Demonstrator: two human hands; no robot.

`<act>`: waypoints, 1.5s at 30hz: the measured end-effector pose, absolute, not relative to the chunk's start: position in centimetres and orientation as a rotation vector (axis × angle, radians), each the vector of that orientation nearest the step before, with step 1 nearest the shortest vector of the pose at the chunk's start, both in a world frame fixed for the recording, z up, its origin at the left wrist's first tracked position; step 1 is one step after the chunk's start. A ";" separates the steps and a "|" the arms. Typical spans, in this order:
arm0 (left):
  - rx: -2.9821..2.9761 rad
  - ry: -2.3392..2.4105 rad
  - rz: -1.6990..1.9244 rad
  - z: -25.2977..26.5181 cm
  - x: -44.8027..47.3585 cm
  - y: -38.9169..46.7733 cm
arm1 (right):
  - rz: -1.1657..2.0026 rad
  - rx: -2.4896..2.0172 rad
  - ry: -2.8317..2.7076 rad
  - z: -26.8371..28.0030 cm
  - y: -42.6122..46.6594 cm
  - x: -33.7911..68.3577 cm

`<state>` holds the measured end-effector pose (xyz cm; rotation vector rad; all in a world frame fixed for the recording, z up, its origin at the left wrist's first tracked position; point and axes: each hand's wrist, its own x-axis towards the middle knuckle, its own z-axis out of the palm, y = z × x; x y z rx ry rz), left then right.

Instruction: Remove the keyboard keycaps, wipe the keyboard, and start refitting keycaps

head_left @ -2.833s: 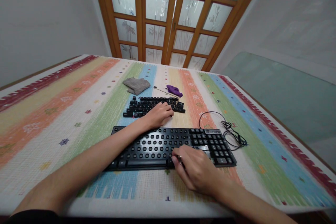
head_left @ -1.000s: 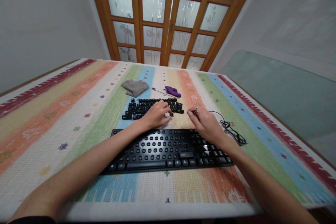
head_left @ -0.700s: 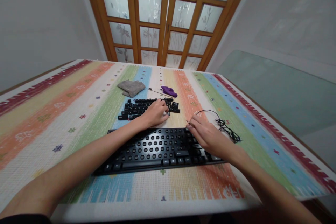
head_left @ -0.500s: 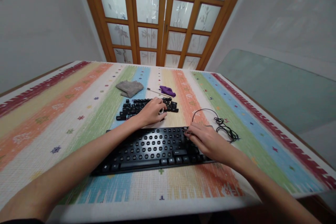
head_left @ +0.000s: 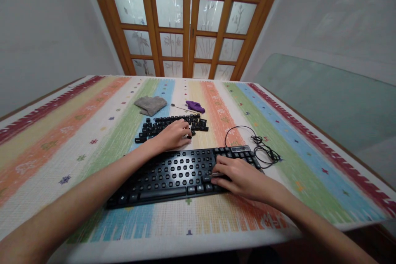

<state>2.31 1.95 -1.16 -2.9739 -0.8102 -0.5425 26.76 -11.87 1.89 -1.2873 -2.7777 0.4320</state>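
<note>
Just beyond a long black plastic keyboard (head_left: 173, 173), the left hand (head_left: 175, 135) curled over small loose black keycaps (head_left: 149, 127), its grip unclear; over the keyboard, the right hand (head_left: 239, 176) pinched a slim silvery piece (head_left: 217, 174). Keycap fitting seemed underway, the next move calling for careful alignment.

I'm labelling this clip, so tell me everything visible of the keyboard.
The keyboard is black, glossy, seemingly plastic, flat on the striped cloth. Caps sit along the bottom row and right; bare mounts fill most letter positions. A thin cable leaves its far edge, tangled at right. The right hand covers part of the keyboard, seemingly touching; the left forearm hides its far left corner.
</note>
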 end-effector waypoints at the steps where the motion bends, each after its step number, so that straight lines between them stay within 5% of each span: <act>1: -2.963 -0.807 -0.532 -1.2 2.3 2.1 | 0.438 -1.302 -2.780 1.9 -11.9 26.7; 26: -2.851 -0.907 -0.572 -0.7 2.8 2.2 | 0.470 -1.440 -2.787 2.6 -11.9 27.0; 45: -3.487 -0.999 -0.532 -0.6 4.5 -9.1 | 0.766 -1.260 -2.686 1.8 -10.5 27.7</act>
